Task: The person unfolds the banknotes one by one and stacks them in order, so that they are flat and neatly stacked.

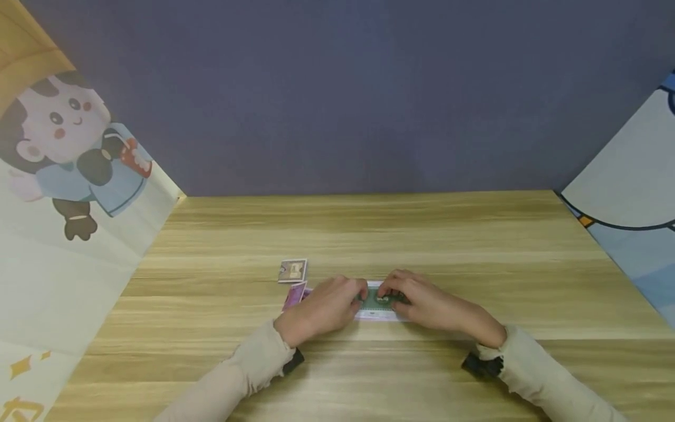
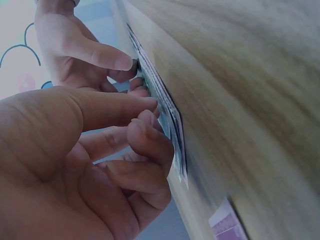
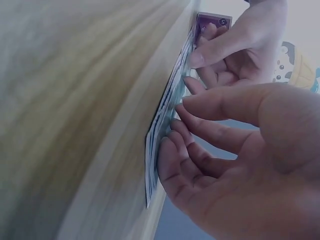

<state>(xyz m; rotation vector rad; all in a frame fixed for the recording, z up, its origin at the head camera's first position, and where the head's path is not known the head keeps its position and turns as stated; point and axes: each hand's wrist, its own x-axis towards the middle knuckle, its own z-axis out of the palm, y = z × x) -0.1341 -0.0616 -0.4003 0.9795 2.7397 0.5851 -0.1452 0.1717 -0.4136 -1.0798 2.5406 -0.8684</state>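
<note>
A flat green banknote (image 1: 371,298) lies on top of a thin stack of notes (image 3: 167,97) on the wooden table. At its left end is my left hand (image 1: 329,302), with bent fingers and the thumb tip close to the index finger. My right hand (image 1: 427,299) is over the right part, where the curled index finger and thumb pinch at a dark patch of the note. Both hands' fingertips touch the note's face; whether the left ones pinch paper is hidden. Left of them, a purple folded note (image 1: 293,296) lies partly behind the left hand.
A brown folded note (image 1: 293,271) rests behind the purple one. The wooden table (image 1: 395,234) meets a dark blue-grey panel (image 1: 343,105) at the back. Printed cartoon sheets stand along the left (image 1: 79,152) and right (image 1: 622,170) sides.
</note>
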